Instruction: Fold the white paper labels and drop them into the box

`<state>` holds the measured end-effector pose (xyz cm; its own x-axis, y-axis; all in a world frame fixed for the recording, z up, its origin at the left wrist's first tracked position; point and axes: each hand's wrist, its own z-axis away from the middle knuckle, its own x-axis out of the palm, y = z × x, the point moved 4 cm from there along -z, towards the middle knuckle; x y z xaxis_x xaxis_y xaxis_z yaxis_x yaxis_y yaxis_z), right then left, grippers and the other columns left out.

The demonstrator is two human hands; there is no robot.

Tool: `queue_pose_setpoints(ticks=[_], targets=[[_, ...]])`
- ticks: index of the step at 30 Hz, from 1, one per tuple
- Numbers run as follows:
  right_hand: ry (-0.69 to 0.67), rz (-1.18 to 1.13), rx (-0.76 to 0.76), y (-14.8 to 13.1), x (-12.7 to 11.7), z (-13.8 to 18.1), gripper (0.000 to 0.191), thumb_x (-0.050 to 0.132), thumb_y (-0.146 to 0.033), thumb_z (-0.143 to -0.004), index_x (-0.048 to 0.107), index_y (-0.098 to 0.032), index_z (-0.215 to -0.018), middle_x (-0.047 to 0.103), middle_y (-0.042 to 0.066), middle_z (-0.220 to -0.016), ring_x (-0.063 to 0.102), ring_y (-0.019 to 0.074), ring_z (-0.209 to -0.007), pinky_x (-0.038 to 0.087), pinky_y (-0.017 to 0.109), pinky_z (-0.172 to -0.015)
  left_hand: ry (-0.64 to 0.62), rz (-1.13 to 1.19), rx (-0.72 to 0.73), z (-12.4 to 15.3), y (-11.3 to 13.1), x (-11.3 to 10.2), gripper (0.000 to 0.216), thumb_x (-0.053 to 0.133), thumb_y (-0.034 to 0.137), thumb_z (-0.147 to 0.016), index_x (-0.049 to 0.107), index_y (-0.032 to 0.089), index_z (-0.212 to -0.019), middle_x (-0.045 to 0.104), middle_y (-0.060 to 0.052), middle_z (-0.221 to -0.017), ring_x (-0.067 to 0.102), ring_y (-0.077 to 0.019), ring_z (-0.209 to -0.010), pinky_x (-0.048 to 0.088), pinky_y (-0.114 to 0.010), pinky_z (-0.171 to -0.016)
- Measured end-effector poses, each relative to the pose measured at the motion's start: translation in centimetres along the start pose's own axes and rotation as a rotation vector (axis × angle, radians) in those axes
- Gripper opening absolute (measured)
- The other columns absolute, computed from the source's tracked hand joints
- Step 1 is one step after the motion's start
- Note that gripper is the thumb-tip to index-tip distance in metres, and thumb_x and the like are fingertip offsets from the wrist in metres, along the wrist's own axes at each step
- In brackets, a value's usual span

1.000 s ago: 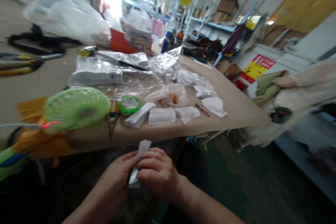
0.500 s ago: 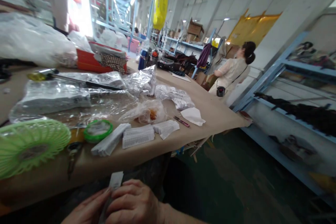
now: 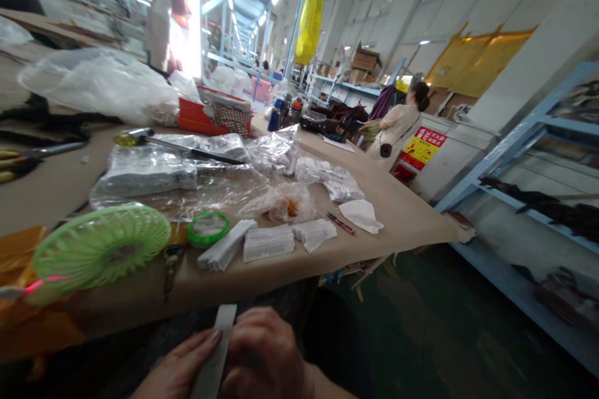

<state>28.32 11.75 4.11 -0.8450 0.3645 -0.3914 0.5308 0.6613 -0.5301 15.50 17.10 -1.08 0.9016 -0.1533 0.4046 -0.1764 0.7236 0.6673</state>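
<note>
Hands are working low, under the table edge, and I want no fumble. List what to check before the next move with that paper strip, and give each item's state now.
1. Paper strip between both hands: ok. The left hand touches its edge.
2. Right hand grip on the strip: ok, fingers curled over it.
3. Strip's lower end in sight: not ok, it is covered and cut off by the frame.
4. Strip flat and uncreased: cannot tell, it is blurred.
5. Stacks of white slips near the table edge: ok.
6. Green fan apart from the stacks: ok, it lies to their left.
</note>
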Motion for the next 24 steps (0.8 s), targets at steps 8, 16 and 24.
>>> queue_pose_setpoints(ticks=[8, 16, 24], targets=[[-0.082, -0.6, 0.962, 2.3, 0.5, 0.0, 0.024, 0.065, -0.036, -0.075, 0.059, -0.019, -0.092, 0.06, -0.001, -0.081, 0.055, 0.0108, -0.073, 0.045, 0.022, -0.07, -0.087, 0.029, 0.031, 4.5, 0.6, 3.2, 0.017, 0.054, 0.023, -0.085, 0.06, 0.008, -0.092, 0.065, -0.01, -0.072, 0.058, -0.0116, -0.053, 0.049, -0.02, -0.05], [-0.115, -0.622, 1.038, 1.7, 1.7, -0.2, 0.019, 0.065, -0.034, -0.075, 0.06, -0.016, -0.077, 0.056, -0.003, -0.065, 0.045, 0.0065, -0.054, 0.038, 0.019, -0.053, -0.181, 0.013, 0.062, 5.1, 0.4, 2.8, 0.022, 0.056, 0.03, -0.084, 0.061, 0.008, -0.086, 0.062, -0.007, -0.068, 0.056, -0.0099, -0.052, 0.047, -0.019, -0.05], [-0.187, -0.603, 1.025, 1.3, 2.5, -0.5, 0.018, 0.063, -0.036, -0.078, 0.058, -0.018, -0.079, 0.056, -0.004, -0.064, 0.048, 0.0069, -0.051, 0.04, 0.019, -0.048, -0.289, 0.07, -0.049, 5.1, 0.4, 2.3, 0.012, 0.057, 0.023, -0.08, 0.057, 0.011, -0.076, 0.057, -0.003, -0.063, 0.056, -0.0111, -0.049, 0.047, -0.022, -0.05]])
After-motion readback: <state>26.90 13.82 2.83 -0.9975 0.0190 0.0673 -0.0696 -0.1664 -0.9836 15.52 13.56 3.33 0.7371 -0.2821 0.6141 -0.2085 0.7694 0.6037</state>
